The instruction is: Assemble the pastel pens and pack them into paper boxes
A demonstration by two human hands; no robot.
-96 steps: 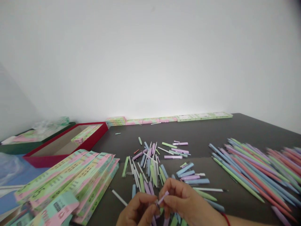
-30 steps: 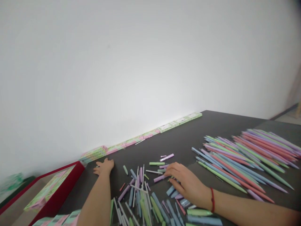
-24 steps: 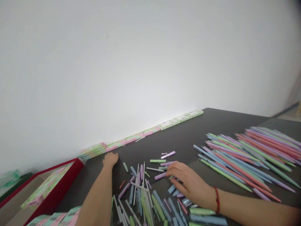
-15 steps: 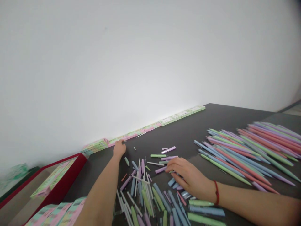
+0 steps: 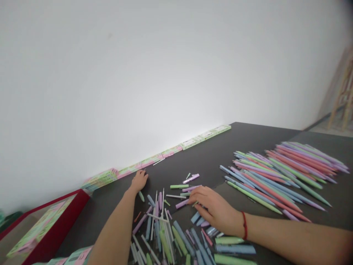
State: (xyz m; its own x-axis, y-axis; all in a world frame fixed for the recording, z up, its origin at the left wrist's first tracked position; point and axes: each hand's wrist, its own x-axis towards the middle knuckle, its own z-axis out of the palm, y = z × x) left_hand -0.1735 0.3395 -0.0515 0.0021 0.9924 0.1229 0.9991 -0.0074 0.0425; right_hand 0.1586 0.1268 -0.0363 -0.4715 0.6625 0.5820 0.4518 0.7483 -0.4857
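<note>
My left hand [image 5: 139,180] reaches to the far side of the dark table, fingers curled down near the row of boxes. What its fingertips hold, if anything, is too small to make out. A short green pen part [image 5: 141,196] lies just below it. My right hand [image 5: 216,208], with a red cord at the wrist, rests over the loose pen parts with its fingers bent together. A small greenish bit shows at its fingertips, too small to name. Close by lie a purple pen barrel [image 5: 181,204], a purple cap [image 5: 191,179] and a green barrel [image 5: 179,186].
Loose barrels and white refills [image 5: 167,235] spread across the near middle. Long pastel pens [image 5: 264,184] lie piled on the right. Flat printed boxes [image 5: 150,161] line the wall. A red box [image 5: 63,221] holding printed packs stands at the left.
The view has turned slightly right. A small part that lay right of my left hand no longer shows there; that hand has dropped slightly from the boxes. My right hand keeps nearly the same place.
</note>
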